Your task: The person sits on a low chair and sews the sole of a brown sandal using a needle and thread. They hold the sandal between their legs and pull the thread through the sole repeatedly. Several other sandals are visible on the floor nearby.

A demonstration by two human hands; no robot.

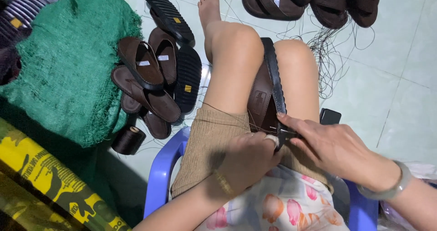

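Observation:
A dark brown sandal (266, 92) stands on its edge between my knees, black ribbed sole to the right. My left hand (248, 160) is closed at the sandal's near end, a white guard on one finger. My right hand (332, 146) grips the same near end from the right, fingers pinching the sole's edge. A thin thread (223, 110) runs from the sandal across my left thigh. What sits between the fingers of either hand is hidden.
A pile of brown sandals (154, 76) lies on the floor to the left, beside a green net sack (68, 62). A dark thread spool (129, 140) stands near it. More sandals (314, 1) and loose thread (327, 48) lie at top right. I sit on a blue plastic chair (159, 176).

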